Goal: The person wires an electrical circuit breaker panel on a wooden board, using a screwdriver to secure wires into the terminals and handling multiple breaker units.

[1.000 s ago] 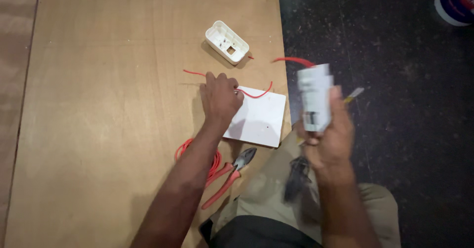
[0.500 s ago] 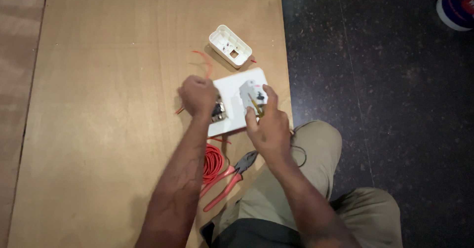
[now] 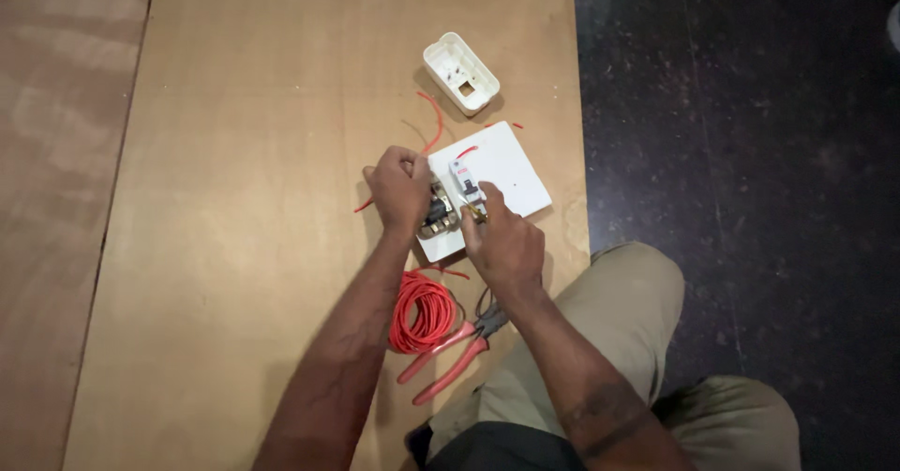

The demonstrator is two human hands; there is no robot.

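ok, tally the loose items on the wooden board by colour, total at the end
White: 3 - square plate, breaker, open box
Red: 2 - wire coil, red-handled pliers
Metal: 1 - bracket under the left hand
Total: 6

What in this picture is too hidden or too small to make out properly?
- Left hand: closed, and it covers part of the metal piece on the white plate, so the grip is unclear.
- Right hand: its fingertips hide whatever small thing touches the white breaker.
- Pliers: jaws tucked under the right forearm.
- White box: inner parts too small.
- Red wire coil: ends cannot be traced.
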